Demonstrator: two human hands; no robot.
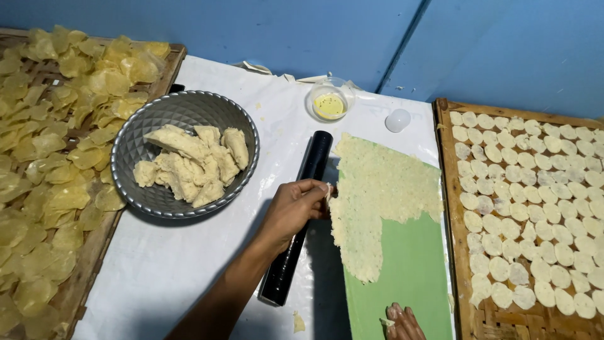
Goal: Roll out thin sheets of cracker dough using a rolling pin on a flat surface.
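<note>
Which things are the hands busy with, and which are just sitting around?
In use:
left hand pinching the thin rolled-out dough sheet
right hand on the green flat board

Sitting around:
black rolling pin
grey metal bowl of dough lumps
small clear cup of yellow liquid
woven trays of yellow chips and pale discs

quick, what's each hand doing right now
Left hand: fingers pinched on the edge of the dough sheet.
Right hand: only partly in view, resting on the green board; grip cannot be told.
</note>
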